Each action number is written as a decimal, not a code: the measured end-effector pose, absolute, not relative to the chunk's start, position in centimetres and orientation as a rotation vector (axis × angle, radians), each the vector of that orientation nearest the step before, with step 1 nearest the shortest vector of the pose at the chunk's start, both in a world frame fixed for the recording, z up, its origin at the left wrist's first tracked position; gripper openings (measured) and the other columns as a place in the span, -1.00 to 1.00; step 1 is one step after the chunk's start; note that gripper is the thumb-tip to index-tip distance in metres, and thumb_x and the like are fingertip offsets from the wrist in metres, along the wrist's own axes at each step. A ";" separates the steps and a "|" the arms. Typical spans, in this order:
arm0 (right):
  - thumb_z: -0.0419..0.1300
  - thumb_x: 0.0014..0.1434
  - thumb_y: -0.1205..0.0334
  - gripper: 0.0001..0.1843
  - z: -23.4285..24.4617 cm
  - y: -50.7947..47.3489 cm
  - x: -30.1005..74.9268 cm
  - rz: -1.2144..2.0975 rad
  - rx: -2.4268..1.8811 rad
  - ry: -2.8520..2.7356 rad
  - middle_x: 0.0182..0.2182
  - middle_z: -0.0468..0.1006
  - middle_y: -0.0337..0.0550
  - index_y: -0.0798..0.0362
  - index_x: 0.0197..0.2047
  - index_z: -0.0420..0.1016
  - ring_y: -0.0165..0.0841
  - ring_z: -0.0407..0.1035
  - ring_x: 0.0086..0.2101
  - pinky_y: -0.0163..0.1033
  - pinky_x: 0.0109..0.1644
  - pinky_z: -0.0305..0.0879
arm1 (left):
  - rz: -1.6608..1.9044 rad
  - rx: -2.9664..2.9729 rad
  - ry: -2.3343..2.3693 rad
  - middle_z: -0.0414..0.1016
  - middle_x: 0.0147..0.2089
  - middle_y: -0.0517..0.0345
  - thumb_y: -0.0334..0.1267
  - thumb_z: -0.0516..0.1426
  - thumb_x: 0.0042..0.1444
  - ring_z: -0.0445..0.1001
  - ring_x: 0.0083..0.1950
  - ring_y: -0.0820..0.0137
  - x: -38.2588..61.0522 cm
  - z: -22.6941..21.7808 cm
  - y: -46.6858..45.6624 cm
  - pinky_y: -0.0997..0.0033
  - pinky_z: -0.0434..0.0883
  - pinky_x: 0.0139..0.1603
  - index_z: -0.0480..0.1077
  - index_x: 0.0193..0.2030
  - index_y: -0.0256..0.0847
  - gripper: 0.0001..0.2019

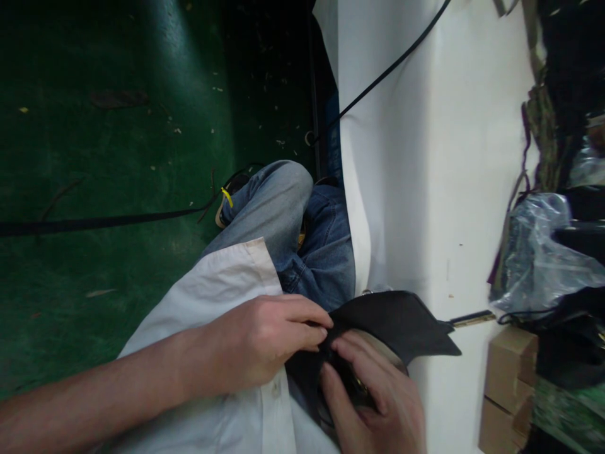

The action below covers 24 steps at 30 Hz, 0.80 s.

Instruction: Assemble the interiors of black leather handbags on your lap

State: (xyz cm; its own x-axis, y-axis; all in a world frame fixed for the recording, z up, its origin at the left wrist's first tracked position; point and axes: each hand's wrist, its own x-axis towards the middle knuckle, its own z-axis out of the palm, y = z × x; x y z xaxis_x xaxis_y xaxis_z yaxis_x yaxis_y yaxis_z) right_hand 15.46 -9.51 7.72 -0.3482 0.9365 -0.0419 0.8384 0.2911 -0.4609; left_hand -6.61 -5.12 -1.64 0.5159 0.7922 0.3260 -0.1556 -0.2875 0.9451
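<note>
I am pinching the black leather piece [397, 318], which seems soft and light, at its edge with my left hand [265, 343], while my right hand [378, 394] is gripping its lower part against the white surface [425, 189].

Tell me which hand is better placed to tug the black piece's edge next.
Left, probably. The left hand pinches the edge of the black piece with its fingertips, while the right hand rests lower against it, its grip unclear.
</note>
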 end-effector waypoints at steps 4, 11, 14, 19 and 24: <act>0.32 0.33 0.35 -0.78 7.7 -9.7 14.9 0.594 -1.655 -2.281 -0.16 0.82 -0.02 0.01 0.03 0.63 -0.17 0.79 -0.21 -0.19 -0.08 0.78 | 0.981 1.581 0.513 0.68 0.19 -0.24 -0.62 0.06 0.42 0.70 0.19 0.22 -6.8 -1.8 -4.8 0.29 0.70 0.20 0.60 0.11 -0.30 -0.66; 0.32 0.31 0.28 -0.79 7.6 -9.7 14.7 0.480 -1.658 -2.354 -0.17 0.81 0.00 0.01 0.02 0.60 -0.14 0.79 -0.24 -0.18 -0.15 0.78 | 0.964 1.559 0.544 0.69 0.12 -0.16 -0.56 0.09 0.47 0.70 0.09 0.27 -6.3 -1.7 -4.8 0.37 0.67 0.12 0.61 0.01 -0.30 -0.74; 0.29 0.36 0.32 -0.83 7.5 -9.5 14.5 0.527 -1.649 -2.372 -0.21 0.79 -0.02 0.00 0.01 0.55 -0.18 0.77 -0.27 -0.21 -0.20 0.75 | 0.935 1.560 0.536 0.67 0.16 -0.17 -0.63 0.04 0.41 0.67 0.16 0.25 -6.3 -1.8 -4.9 0.33 0.66 0.19 0.59 0.04 -0.30 -0.66; 0.28 0.36 0.35 -0.85 7.2 -9.2 13.9 0.489 -1.618 -2.436 -0.26 0.76 -0.03 0.01 -0.02 0.50 -0.19 0.74 -0.33 -0.19 -0.26 0.71 | 0.936 1.547 0.525 0.65 0.19 -0.24 -0.66 0.05 0.33 0.66 0.19 0.21 -6.1 -2.2 -5.2 0.30 0.65 0.24 0.58 0.08 -0.37 -0.65; 0.25 0.33 0.33 -0.84 6.9 -9.5 13.7 0.352 -1.592 -2.534 -0.30 0.76 0.01 0.04 -0.02 0.49 -0.14 0.73 -0.40 -0.12 -0.33 0.73 | 0.946 1.515 0.535 0.65 0.17 -0.25 -0.66 0.05 0.36 0.66 0.17 0.21 -6.0 -2.3 -5.4 0.31 0.65 0.20 0.59 0.07 -0.39 -0.67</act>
State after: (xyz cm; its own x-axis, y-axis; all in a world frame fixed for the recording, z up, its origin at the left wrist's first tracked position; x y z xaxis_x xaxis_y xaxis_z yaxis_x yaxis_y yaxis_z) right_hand 13.65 -9.52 6.90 -0.4359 0.8999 -0.0157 0.8701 0.4169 -0.2631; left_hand -6.01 -5.37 -2.29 0.5620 0.7863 0.2568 -0.1850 -0.1831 0.9655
